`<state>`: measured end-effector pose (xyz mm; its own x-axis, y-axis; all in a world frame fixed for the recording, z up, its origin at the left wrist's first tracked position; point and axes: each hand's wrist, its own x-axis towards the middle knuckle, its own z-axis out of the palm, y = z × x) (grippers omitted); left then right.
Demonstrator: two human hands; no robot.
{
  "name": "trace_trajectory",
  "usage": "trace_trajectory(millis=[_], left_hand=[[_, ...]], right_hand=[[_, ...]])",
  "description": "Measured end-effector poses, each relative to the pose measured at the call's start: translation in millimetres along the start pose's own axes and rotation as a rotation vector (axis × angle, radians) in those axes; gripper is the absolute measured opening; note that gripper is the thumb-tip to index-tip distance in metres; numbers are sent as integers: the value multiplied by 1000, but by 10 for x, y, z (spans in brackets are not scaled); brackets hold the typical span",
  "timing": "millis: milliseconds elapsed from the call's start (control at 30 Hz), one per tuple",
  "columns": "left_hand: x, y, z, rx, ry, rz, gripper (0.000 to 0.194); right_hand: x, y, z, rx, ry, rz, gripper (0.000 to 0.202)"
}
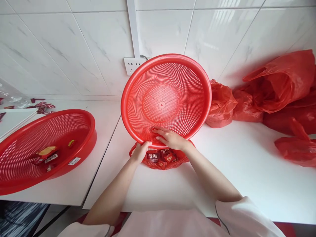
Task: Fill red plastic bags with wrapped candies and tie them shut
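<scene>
A red perforated plastic basket [161, 95] is tilted up on its side, its mouth facing me. My left hand [140, 150] grips the lower left of its rim, thumb over the edge. My right hand [169, 137] reaches over the lower rim into the basket, fingers stretched out along its inner wall; whether anything small lies under the fingertips is hidden. Directly below the rim, an open red plastic bag [160, 165] holds several small wrapped snacks [169, 157], mostly dark red and red. The basket covers the back of the bag.
On the left stands another red basket [84, 144] with a few wrapped pieces [51, 158] inside. Several red plastic bags [278, 85] line the right side by the tiled wall. A power socket [132, 65] sits behind the tilted basket. A gap divides two white tables [103, 144].
</scene>
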<state>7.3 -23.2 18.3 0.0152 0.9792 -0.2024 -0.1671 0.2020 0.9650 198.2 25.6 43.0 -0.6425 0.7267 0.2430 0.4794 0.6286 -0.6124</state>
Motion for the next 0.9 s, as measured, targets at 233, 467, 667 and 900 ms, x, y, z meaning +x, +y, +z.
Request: trace_trajectory(millis=[233,467,667,900], left_hand=[[65,-16,-29,-155,-65,3,12],[132,81,-77,-276,-10,69,24],[137,142,-142,-354,87,78,12],[-60,505,-315,-278,-20,108,24]], right_hand=[[-49,-78,-277,149,11,12,16],[-175,-264,-548,141,6,-38,24],[-274,-194,-707,-389,273,134,39],[-317,-221,-749,-334,473,80,31]])
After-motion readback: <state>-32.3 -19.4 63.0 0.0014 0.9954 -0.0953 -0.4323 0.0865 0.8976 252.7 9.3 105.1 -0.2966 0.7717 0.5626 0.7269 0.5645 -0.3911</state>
